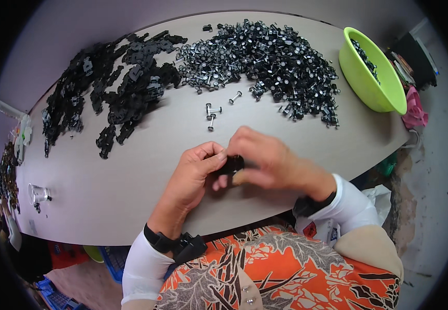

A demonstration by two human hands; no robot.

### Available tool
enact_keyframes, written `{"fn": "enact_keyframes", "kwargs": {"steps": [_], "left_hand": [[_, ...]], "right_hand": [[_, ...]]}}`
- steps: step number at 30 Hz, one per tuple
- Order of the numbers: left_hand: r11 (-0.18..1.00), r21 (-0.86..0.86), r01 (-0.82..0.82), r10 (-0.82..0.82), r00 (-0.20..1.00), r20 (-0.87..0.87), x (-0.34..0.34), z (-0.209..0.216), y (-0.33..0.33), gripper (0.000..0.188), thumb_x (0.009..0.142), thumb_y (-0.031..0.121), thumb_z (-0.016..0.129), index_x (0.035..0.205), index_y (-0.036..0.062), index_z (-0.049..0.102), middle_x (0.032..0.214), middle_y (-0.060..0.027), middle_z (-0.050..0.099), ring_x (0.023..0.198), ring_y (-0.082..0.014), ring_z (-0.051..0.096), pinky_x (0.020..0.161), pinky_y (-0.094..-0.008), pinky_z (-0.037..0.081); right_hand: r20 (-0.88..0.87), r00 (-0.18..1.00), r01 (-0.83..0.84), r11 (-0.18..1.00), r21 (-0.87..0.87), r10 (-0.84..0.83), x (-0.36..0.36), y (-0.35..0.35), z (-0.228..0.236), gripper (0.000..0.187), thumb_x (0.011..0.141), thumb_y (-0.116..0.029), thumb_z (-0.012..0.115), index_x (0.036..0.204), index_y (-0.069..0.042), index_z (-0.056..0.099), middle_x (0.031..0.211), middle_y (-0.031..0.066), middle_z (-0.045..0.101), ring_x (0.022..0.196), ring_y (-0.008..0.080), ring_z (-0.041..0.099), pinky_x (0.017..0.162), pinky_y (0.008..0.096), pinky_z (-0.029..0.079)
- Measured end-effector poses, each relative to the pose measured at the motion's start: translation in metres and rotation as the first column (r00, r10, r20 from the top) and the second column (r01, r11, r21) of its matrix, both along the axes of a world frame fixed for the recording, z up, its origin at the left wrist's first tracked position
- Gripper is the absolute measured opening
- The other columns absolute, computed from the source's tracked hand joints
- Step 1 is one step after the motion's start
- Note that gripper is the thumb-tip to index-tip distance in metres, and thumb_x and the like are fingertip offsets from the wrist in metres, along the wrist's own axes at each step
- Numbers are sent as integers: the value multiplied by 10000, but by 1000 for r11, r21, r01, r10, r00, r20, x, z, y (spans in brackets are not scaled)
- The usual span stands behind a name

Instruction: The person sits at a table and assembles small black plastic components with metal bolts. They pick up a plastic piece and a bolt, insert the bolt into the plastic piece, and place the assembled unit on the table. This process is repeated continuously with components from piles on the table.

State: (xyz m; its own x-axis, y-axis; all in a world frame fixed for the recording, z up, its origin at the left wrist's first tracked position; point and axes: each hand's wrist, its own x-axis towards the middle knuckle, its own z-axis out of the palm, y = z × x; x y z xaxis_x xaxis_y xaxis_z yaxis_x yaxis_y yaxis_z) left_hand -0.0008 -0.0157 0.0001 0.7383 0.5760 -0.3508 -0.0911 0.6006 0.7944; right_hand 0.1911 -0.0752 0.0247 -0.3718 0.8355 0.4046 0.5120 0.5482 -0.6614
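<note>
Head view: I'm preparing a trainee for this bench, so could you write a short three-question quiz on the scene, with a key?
1. Multiple choice: What colour is the large bowl at the right end of the table?
A) Blue
B) Lime green
C) White

2. True or false: The heap of black parts lies to the left of the heap of small round-ended pieces.

3. Short answer: What does the left hand hold between thumb and fingers?

Key:
1. B
2. True
3. A small dark part; its shape is mostly hidden by the hands.
</note>
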Motion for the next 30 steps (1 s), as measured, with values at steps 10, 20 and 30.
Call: {"fn": "enact_keyframes", "kwargs": {"steps": [10, 20, 30], "left_hand": [[986, 15, -166, 166, 986, -3, -1, 1, 8, 129, 919, 135, 552, 969, 16, 556, 769, -70, 611, 551, -130, 614, 451, -220, 495], [985, -36, -169, 169, 986, 7, 0, 1, 8, 326, 960, 289, 516, 1013, -29, 560, 898, -156, 642, 683, -228, 676, 582, -287, 574], [975, -178, -131, 160, 974, 162, -3, -1, 1, 345, 976, 273, 470, 1052, -51, 559, 955, -199, 648, 845, -301, 677, 738, -370, 580]], "right_hand": [[457, 830, 291, 948, 130, -318, 61, 54, -13, 119, 725, 46, 579, 816, -26, 601, 871, 102, 533, 847, 307, 577, 718, 389, 488], [126, 956, 268, 963, -8, -265, 34, 27, 1, 149, 704, 59, 590, 823, -30, 594, 806, 99, 535, 654, 277, 583, 574, 361, 466], [3, 993, 119, 988, 97, -120, -13, 3, -7, 160, 713, 90, 589, 841, 2, 626, 841, 107, 534, 660, 239, 575, 554, 325, 468]]}}
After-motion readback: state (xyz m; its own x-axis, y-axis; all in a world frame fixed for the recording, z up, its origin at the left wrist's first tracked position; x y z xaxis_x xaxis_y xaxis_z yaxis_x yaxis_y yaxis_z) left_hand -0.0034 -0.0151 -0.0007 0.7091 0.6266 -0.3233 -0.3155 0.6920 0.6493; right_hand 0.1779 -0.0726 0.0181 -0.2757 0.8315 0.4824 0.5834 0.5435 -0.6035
